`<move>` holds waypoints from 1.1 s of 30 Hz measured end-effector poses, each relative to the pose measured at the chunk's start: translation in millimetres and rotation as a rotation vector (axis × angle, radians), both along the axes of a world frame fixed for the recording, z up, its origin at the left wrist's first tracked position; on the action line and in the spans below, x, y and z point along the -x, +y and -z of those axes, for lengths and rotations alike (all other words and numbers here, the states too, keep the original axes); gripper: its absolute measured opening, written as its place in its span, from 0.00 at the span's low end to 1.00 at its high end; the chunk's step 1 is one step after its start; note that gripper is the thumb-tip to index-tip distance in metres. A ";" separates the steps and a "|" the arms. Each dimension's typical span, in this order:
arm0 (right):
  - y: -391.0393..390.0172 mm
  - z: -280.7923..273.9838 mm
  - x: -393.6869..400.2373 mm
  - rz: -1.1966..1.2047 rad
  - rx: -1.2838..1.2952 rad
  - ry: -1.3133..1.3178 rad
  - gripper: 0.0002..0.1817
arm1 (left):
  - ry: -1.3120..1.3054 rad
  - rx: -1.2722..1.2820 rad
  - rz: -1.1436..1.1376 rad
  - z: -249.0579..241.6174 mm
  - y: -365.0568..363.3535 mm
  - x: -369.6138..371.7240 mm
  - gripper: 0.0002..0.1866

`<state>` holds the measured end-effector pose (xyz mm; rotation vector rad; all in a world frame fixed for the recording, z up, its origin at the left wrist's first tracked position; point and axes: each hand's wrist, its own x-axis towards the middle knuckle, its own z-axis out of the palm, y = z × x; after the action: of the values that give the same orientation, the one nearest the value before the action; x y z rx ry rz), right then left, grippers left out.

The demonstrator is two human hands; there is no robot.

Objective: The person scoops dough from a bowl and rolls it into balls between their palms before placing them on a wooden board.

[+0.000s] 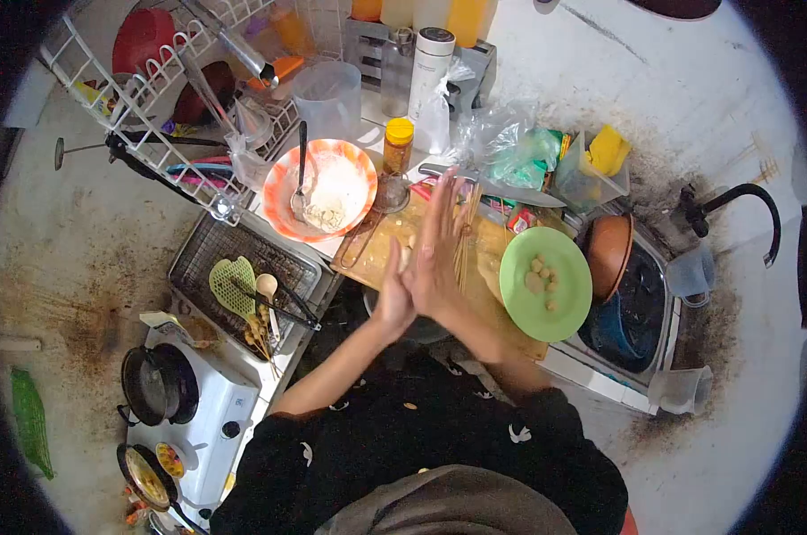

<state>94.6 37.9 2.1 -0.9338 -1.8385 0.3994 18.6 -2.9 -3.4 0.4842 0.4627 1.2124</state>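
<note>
The left hand (394, 299) and right hand (439, 250) are pressed palm to palm over the wooden cutting board (488, 267), fingers straight; whether anything lies between the palms cannot be told. Just to the right of the hands sits a green plate (564, 308) bearing several small pale dough balls (542, 276). Beyond the fingertips lies a knife (501, 189), and further left of them an orange-rimmed bowl (283, 178) of flour with a spoon (302, 174) in it, beside a small jar with a yellow lid (398, 143). A wire strainer (376, 209) rests on the board's far left corner. Left of the wrists, a mesh rack (207, 254) carries a green spatula (232, 285).
</note>
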 end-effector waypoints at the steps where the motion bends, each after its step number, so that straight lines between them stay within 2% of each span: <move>1: -6.2 -2.7 5.8 0.004 -0.001 -0.001 0.40 | 0.329 0.021 -0.009 -1.3 -3.7 -4.1 0.44; 2: -19.6 -2.3 16.7 -0.007 0.042 0.010 0.40 | 0.331 0.021 -0.003 -4.7 -1.6 -3.5 0.44; 3: -33.2 0.2 23.9 -0.016 0.084 0.021 0.41 | 0.198 0.112 -0.085 -9.6 3.9 -1.3 0.42; 4: -44.4 12.2 25.1 -0.081 -0.023 -0.028 0.38 | 0.065 0.203 -0.168 -13.7 9.4 1.6 0.40; 5: -42.4 23.7 22.4 -0.074 -0.020 -0.027 0.38 | -0.070 0.296 -0.251 -15.0 11.4 4.5 0.39; 6: -40.3 35.6 17.4 -0.047 -0.036 -0.065 0.38 | -0.048 0.041 -0.266 -10.7 9.5 7.4 0.44; 7: -39.5 41.4 13.7 -0.021 -0.053 -0.103 0.37 | -0.047 0.044 -0.263 -2.7 7.5 7.1 0.44; 8: -30.9 30.0 12.9 0.027 0.108 0.012 0.39 | -0.041 0.033 -0.154 8.4 5.2 6.7 0.43; 9: -24.3 23.9 10.7 0.028 0.111 0.013 0.39 | -0.035 0.020 -0.047 18.8 2.3 6.4 0.42; 10: -18.1 19.1 7.8 0.075 0.097 0.098 0.39 | 0.156 0.020 -0.041 26.5 -1.6 -3.0 0.40; 11: -15.7 14.1 5.6 0.122 0.082 0.180 0.40 | 0.156 0.019 -0.039 42.5 0.8 -4.3 0.40; 12: -22.0 7.7 11.6 0.157 0.129 0.103 0.41 | 0.173 -0.019 0.016 62.7 3.8 -5.8 0.39; 13: -31.6 12.0 13.5 0.164 0.133 0.105 0.41 | 0.192 -0.056 0.074 73.0 4.6 -6.1 0.38; 14: -41.7 18.7 15.0 0.015 0.060 0.113 0.41 | 0.065 -0.110 0.041 65.7 11.7 -5.2 0.39; 15: -45.9 25.6 15.7 -0.137 -0.014 0.119 0.42 | 0.067 -0.109 0.045 56.8 17.0 -2.8 0.39; 17: -38.1 34.2 7.9 -0.099 -0.073 0.030 0.42 | -0.247 0.019 -0.098 10.1 16.4 2.5 0.39; 18: -28.3 31.9 2.5 0.003 -0.018 -0.031 0.41 | -0.167 0.005 -0.075 3.2 13.7 3.7 0.39; 19: -20.0 29.8 -0.7 0.105 0.034 -0.093 0.41 | -0.168 0.005 -0.074 9.1 11.9 2.4 0.39; 20: -14.9 27.4 -1.5 0.107 0.033 -0.094 0.41 | -0.076 0.018 -0.009 19.6 8.9 -0.3 0.39; 23: -10.2 13.4 0.0 0.116 0.087 0.110 0.45 | 0.081 0.165 0.100 29.1 1.3 -8.2 0.38; 24: -25.9 5.5 9.6 0.127 0.330 0.064 0.44 | 0.005 0.085 0.079 40.3 8.5 -8.5 0.36; 25: -33.3 9.0 13.1 0.133 0.332 0.066 0.44 | -0.070 0.003 0.059 50.1 17.6 -7.8 0.34; 26: -37.5 14.0 15.8 0.014 0.116 0.078 0.42 | -0.282 0.177 -0.046 47.0 31.0 -2.9 0.32; 27: -38.0 19.5 17.0 -0.106 -0.100 0.089 0.41 | -0.280 0.177 -0.044 43.0 34.9 0.1 0.32; 29: -24.1 30.8 12.4 -0.044 -0.048 0.042 0.40 | -0.209 -0.001 -0.111 1.7 30.9 3.5 0.30; 30: -10.9 31.5 5.9 0.060 0.020 0.064 0.41 | 0.098 -0.086 -0.106 -5.1 24.2 -1.6 0.29; 31: 1.4 31.8 -0.5 0.163 0.088 0.085 0.42 | 0.306 -0.124 -0.077 11.1 20.3 -4.5 0.28; 33: 20.6 33.7 -11.2 0.180 0.089 0.125 0.41 | 0.240 -0.085 -0.059 22.8 19.7 -12.1 0.28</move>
<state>105.8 58.5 -31.6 -1.1015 -1.6199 0.4207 30.7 16.8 -26.2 0.6969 0.6352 1.2401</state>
